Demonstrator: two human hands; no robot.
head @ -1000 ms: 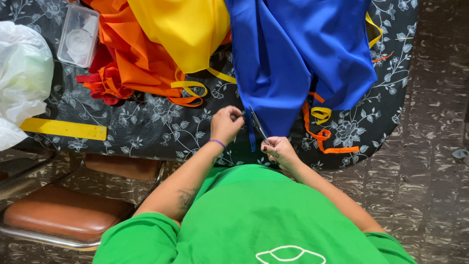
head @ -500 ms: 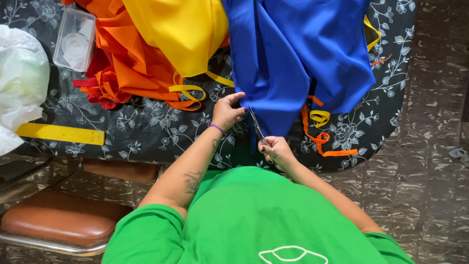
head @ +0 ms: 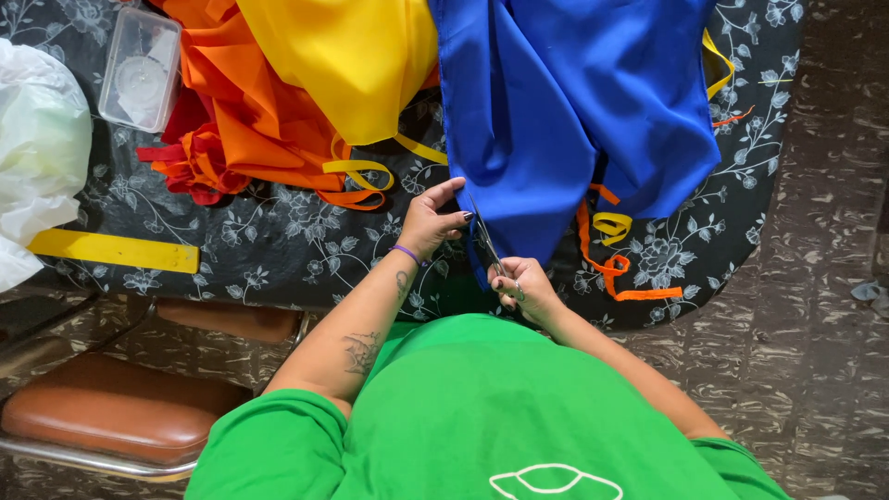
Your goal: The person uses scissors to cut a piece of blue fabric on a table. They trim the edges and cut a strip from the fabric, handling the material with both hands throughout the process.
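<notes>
Floral black table (head: 278, 243) — orange (head: 250, 120), yellow (head: 356, 60), blue (head: 565, 102) cloths on it.

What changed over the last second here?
The left hand moved up the blue cloth's edge and now holds it there. The right hand kept the scissors at that edge. Orange cloth, yellow cloth and plastic box stayed put.

We see table (head: 278, 250) ahead, chair (head: 102, 417) at its near left. Fabric pile (head: 306, 83) lies on table centre-left, hanging cloth (head: 565, 111) right of it, draped over near edge. Lidded box (head: 139, 69) sits left of pile, bag (head: 37, 148) farther left. Our left hand (head: 431, 220) rests on cloth edge; right hand (head: 520, 287) just below, scissors (head: 486, 245) between.
</notes>
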